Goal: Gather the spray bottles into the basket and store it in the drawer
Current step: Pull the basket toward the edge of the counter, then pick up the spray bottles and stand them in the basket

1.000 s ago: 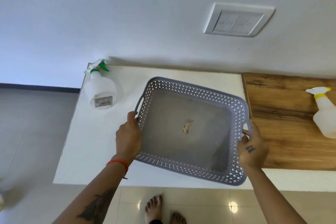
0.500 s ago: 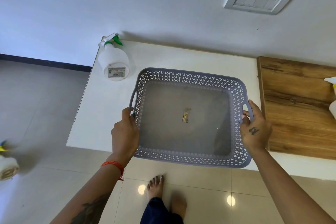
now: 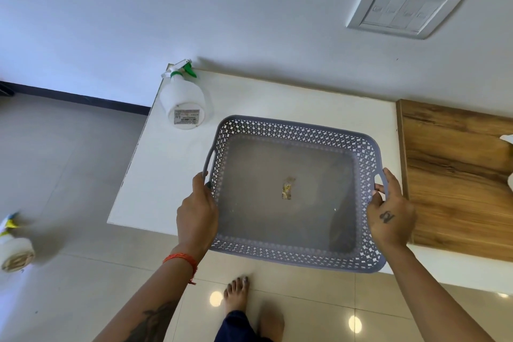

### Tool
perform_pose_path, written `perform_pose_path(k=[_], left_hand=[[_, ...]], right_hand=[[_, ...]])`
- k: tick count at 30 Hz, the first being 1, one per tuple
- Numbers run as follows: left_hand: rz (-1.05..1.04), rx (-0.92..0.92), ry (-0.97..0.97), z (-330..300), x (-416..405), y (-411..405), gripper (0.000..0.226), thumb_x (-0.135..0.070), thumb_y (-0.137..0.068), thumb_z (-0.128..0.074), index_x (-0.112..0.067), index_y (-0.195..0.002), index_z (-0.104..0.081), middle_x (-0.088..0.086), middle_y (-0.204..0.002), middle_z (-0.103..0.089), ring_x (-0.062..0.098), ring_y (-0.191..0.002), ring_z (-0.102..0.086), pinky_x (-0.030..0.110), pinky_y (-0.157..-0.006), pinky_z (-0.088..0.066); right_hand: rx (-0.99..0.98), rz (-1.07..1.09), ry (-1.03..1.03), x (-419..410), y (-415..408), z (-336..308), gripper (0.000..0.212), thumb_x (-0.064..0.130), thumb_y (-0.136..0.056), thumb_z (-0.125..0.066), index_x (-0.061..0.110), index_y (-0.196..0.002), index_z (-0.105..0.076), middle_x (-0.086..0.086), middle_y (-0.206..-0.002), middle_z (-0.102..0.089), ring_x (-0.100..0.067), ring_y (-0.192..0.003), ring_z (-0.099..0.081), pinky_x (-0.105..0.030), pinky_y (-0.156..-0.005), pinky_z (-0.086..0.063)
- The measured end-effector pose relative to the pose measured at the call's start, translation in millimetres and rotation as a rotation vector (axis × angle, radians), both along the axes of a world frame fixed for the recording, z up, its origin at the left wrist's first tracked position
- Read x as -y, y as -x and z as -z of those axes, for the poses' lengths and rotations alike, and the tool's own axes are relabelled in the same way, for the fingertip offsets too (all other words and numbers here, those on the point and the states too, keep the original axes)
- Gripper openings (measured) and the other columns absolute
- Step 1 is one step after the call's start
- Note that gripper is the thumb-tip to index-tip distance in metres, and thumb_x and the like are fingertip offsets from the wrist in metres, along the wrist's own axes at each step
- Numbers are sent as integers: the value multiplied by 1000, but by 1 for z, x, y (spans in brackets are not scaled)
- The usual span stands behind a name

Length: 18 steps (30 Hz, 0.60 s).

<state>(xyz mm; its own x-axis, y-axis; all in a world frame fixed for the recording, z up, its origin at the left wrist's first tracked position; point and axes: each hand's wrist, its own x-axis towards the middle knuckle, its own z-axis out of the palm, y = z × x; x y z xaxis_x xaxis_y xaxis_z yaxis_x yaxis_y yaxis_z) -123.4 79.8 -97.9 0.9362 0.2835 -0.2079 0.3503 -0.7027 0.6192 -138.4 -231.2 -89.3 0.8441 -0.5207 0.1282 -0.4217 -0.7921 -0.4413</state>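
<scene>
Bright even daylight, 3 glare spots on glossy floor tiles (image 3: 305,300), motion blur at left edge, wide-angle distortion

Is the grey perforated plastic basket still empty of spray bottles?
Yes. The grey perforated plastic basket holds only a small sticker; the green-nozzled white spray bottle lies outside it on the white counter.

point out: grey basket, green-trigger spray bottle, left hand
grey basket (image 3: 288,126): head view, far perforated wall.
green-trigger spray bottle (image 3: 181,97): head view, white body.
left hand (image 3: 197,211): head view, back of hand.
</scene>
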Motion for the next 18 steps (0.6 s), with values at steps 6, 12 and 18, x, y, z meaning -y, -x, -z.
perform_pose_path(k=[6,12,18], left_hand=[[3,65,13,-20,-12,-10,52,-59,-91,-21,-33,-136,-26,2,-141,-49,29,-117,-56,43,-89,-45],[-154,213,112,-50,-54,-67,59,-62,-89,-26,-28,-137,-31,3,-145,-42,26,-126,-46,46,-100,-38],[-238,86,388,-49,-79,-137,68,-63,-87,-34,-24,-141,-26,6,-147,-37,26,-129,-41,40,-104,-35]], right_hand=[[113,61,-98,-17,-14,-24,66,53,-88,-44,12,-139,-33,-16,-140,-45,-36,-127,-43,-47,-99,-38],[360,-234,-274,-100,-92,-69,60,46,-88,-45,8,-134,-40,-13,-140,-45,-26,-130,-38,-34,-107,-29],[270,-500,-489,-210,-189,-77,64,47,-86,-50,14,-139,-34,-6,-143,-37,-15,-131,-34,-20,-104,-22]])
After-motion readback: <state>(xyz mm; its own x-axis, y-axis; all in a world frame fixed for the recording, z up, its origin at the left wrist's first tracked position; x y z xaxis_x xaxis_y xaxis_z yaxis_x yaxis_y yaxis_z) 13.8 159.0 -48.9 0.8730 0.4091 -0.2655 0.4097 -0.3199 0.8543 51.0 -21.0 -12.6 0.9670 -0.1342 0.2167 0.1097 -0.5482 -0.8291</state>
